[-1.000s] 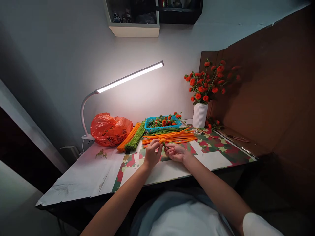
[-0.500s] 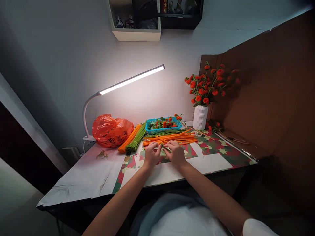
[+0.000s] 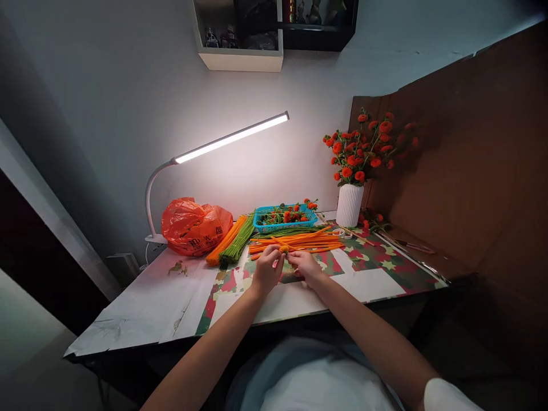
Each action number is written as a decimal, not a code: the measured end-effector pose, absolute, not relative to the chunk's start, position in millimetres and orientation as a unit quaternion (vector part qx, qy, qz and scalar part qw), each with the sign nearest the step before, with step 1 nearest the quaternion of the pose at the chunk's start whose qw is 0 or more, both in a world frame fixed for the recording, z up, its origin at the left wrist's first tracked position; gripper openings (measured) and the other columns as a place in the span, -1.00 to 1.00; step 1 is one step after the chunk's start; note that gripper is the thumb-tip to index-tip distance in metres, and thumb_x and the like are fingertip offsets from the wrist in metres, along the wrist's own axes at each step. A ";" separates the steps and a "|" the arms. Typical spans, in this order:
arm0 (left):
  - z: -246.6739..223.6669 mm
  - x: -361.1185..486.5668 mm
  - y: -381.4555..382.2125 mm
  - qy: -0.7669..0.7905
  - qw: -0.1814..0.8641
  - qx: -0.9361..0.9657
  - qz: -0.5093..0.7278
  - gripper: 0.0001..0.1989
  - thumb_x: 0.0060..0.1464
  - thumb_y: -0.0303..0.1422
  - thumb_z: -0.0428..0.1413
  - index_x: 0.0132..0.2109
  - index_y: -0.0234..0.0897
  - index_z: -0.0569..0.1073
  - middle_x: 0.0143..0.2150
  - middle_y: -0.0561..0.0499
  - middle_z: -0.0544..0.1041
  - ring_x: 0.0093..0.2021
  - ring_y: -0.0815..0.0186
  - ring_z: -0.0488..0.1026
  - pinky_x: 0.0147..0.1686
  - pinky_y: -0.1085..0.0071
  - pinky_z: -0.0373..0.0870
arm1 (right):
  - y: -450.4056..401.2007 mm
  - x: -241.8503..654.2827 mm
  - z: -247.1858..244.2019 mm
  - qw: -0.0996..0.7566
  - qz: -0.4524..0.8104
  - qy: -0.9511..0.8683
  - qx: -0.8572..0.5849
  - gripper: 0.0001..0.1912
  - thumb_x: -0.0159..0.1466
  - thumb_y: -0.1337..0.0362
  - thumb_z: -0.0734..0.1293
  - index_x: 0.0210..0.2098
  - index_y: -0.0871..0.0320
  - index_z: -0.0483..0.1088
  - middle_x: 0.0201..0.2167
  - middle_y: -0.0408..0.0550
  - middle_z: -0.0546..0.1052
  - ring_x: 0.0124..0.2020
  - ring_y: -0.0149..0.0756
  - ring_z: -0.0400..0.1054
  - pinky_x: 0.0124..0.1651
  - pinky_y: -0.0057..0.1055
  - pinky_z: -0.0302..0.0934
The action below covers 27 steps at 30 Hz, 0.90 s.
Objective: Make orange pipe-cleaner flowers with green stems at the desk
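A small orange pipe-cleaner flower (image 3: 283, 249) with a bit of green beneath it is pinched between my two hands over the front of the table. My left hand (image 3: 268, 269) has thumb and index finger closed on it from the left. From the right, my right hand (image 3: 305, 265) pinches at the green base; its fingertips are partly hidden. Just behind the hands lie loose orange pipe cleaners (image 3: 319, 241), with green stems behind those. A blue basket (image 3: 286, 228) holding green stems and small orange-red flowers stands farther back.
Bundled orange pipe cleaners (image 3: 225, 244) and green ones (image 3: 240, 242) lie left of the hands, beside a red plastic bag (image 3: 194, 228). A clamp lamp (image 3: 231, 138) reaches overhead. At the right back stand a white vase (image 3: 349, 205) of orange-red flowers and a cardboard panel (image 3: 466, 160).
The orange flower now shows more upright between my fingers. My right hand has turned, its fingers drawn closer together, and the green piece sticking out below it no longer shows.
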<state>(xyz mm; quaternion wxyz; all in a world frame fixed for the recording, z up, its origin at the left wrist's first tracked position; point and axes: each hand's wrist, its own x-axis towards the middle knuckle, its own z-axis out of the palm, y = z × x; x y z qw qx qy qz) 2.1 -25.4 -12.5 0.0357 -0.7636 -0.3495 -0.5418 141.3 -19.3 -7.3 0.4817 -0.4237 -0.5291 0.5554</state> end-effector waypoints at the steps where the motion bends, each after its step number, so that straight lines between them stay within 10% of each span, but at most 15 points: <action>1: -11.6 2.1 -26.0 -0.345 0.041 -0.767 -0.539 -0.76 0.17 -0.38 -0.01 -0.48 -0.25 0.34 -0.29 -0.05 0.45 -0.26 0.32 0.43 -0.26 0.39 0.41 | -19.3 143.3 -5.1 0.450 0.635 -0.482 -0.403 -0.81 0.12 0.25 0.34 -0.56 0.17 0.28 -0.64 -0.24 0.27 -0.65 -0.51 0.03 -0.60 -0.55 -0.13; 7: -11.6 1.9 -25.7 -0.364 -0.051 -0.737 -0.568 -0.75 0.14 -0.31 0.02 -0.49 -0.26 0.35 -0.29 -0.06 0.46 -0.25 0.29 0.44 -0.25 0.36 0.43 | -23.3 154.2 2.9 0.358 0.804 -0.351 -0.320 -0.91 0.22 0.30 0.28 -0.41 0.18 0.35 -0.55 -0.18 0.37 -0.64 -0.55 0.10 -0.60 -0.63 -0.07; 14: -14.0 0.1 -17.6 -0.390 -0.435 -0.563 -0.585 -0.59 -0.13 -0.03 0.21 -0.50 -0.30 0.33 -0.56 0.09 0.38 -0.50 0.39 0.42 -0.37 0.34 0.50 | -10.2 165.4 1.1 0.492 0.470 -0.597 -0.425 -0.63 0.12 0.00 0.30 -0.55 0.20 0.37 -0.55 -0.14 0.40 -0.56 -0.44 0.17 -0.50 -0.50 0.03; 27: -14.8 1.5 -20.5 -0.338 -0.436 -0.596 -0.583 -0.61 -0.14 -0.11 0.27 -0.24 -0.29 0.45 -0.45 0.04 0.51 -0.44 0.37 0.47 -0.36 0.40 0.48 | -13.9 154.6 3.2 0.441 0.132 -0.790 -0.405 -0.80 0.22 0.32 0.16 -0.54 0.14 0.22 -0.57 -0.15 0.30 -0.52 -0.38 0.15 -0.45 -0.47 -0.05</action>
